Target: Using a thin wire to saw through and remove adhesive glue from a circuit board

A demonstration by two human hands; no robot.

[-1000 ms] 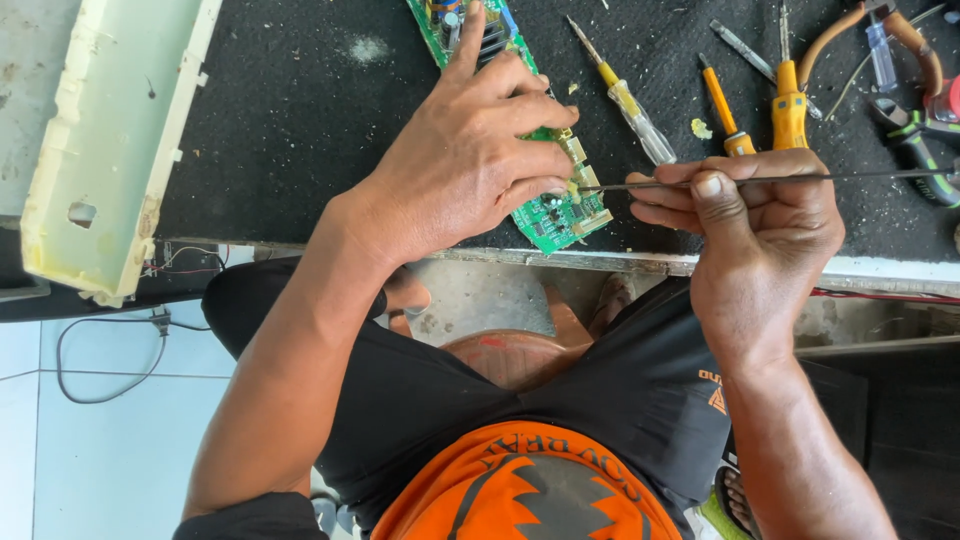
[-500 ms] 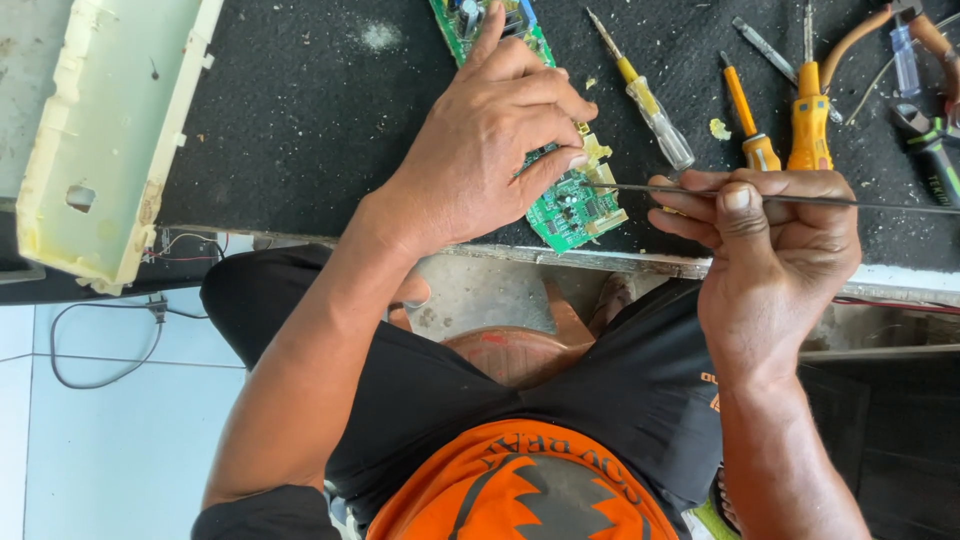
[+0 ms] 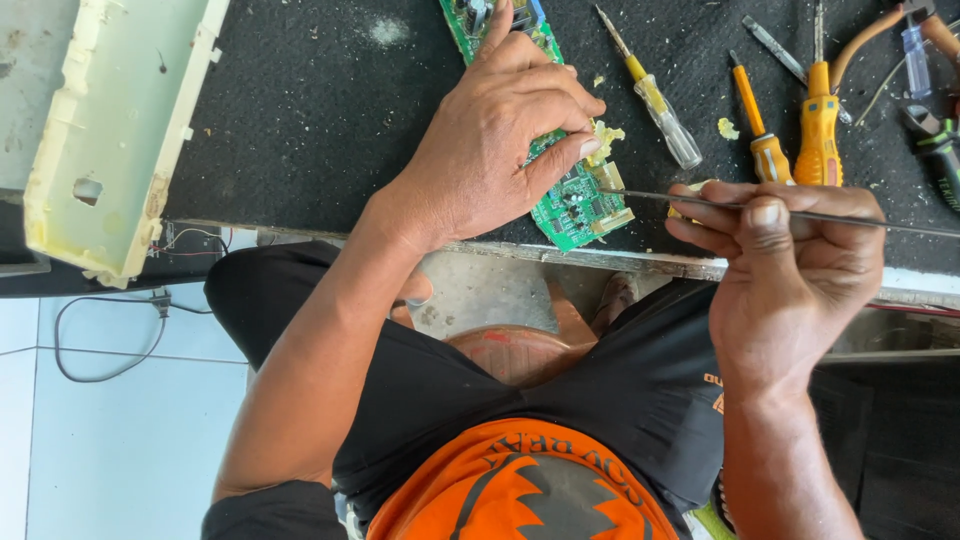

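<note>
My left hand (image 3: pixel 495 135) lies flat over a long green circuit board (image 3: pixel 580 205) on the black bench mat and pins it down, thumb at the board's near end. Yellowish crumbs of old coating (image 3: pixel 605 140) sit on the board beside the thumb. My right hand (image 3: pixel 785 265) is closed around a thin metal rod (image 3: pixel 660 197) held level. The rod's tip touches the near end of the board. The rod's far end runs off to the right across the bench.
A yellowed plastic housing (image 3: pixel 125 130) lies at the left of the black mat (image 3: pixel 320 110). Several screwdrivers, among them a clear-handled one (image 3: pixel 655 95) and orange-handled ones (image 3: pixel 818 125), plus pliers (image 3: pixel 925 30), lie at the back right. The bench edge (image 3: pixel 500 248) runs just above my knees.
The view has shifted slightly, so both hands and the board sit a little lower right in the frame. The rod tip stays on the board's near end.
</note>
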